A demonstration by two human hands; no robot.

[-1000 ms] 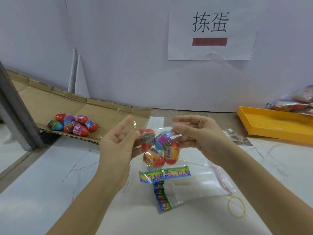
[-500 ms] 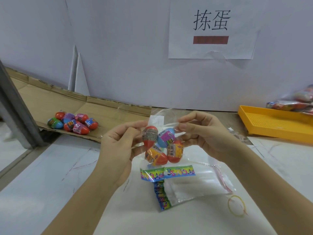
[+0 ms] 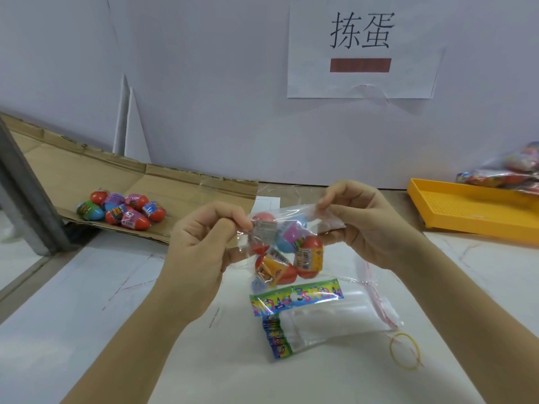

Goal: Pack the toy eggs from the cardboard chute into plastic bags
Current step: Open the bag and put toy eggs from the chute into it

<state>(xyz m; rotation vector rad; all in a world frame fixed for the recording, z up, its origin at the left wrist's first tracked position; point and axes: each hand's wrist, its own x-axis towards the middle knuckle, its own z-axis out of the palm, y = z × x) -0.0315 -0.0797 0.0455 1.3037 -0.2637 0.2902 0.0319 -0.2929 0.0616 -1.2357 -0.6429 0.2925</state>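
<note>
Head: white table (image 3: 73,330), pale wall (image 3: 204,83), cardboard chute (image 3: 87,176), yellow tray (image 3: 466,212).

left hand (image 3: 204,252) + right hand (image 3: 367,228) pinch plastic bag (image 3: 287,225) top | four toy eggs (image 3: 285,249) inside

Two bare arms reach in from the lower edge of the view, the left forearm (image 3: 140,339) rising from the bottom left, the right forearm (image 3: 466,310) from the bottom right, converging toward the middle; the left hand (image 3: 201,246) is lifted with its back to the camera, fingers (image 3: 233,220) curled over against the thumb, pinching the top left corner of a plastic bag (image 3: 291,212); the right hand (image 3: 367,228) sits about level with it and a little apart, knuckles up, fingers (image 3: 326,202) bent down to meet the thumb on the bag's top right corner.
</note>
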